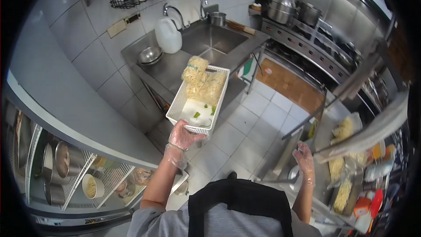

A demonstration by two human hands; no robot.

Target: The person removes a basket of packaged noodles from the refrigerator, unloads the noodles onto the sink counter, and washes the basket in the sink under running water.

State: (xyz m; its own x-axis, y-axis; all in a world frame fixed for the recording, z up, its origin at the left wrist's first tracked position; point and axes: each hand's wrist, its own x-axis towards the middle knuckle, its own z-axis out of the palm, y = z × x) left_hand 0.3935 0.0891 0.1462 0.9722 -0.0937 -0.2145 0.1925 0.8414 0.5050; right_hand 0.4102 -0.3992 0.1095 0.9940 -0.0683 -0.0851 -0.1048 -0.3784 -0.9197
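My left hand (183, 137), in a clear plastic glove, grips the near end of a white plastic basket (176, 105). Bagged noodles (195, 71) are piled toward the basket's far end, one bag rising above the rim. Some green leaf scraps (197, 114) lie on its bare floor. The basket's far part overlaps the edge of the steel sink counter (169, 68) in view; whether it rests there I cannot tell. My right hand (303, 157), also gloved, is raised on the right with its fingers apart and nothing in it, beside the steel worktop.
At left an opened refrigerator shows wire shelves (83, 173) with pots and a noodle bowl (92, 186). A plastic jug (168, 35) and metal bowls (150, 55) stand by the sink (215, 39). A stove (302, 44) with pots is behind. Noodle packs (342, 196) lie at right.
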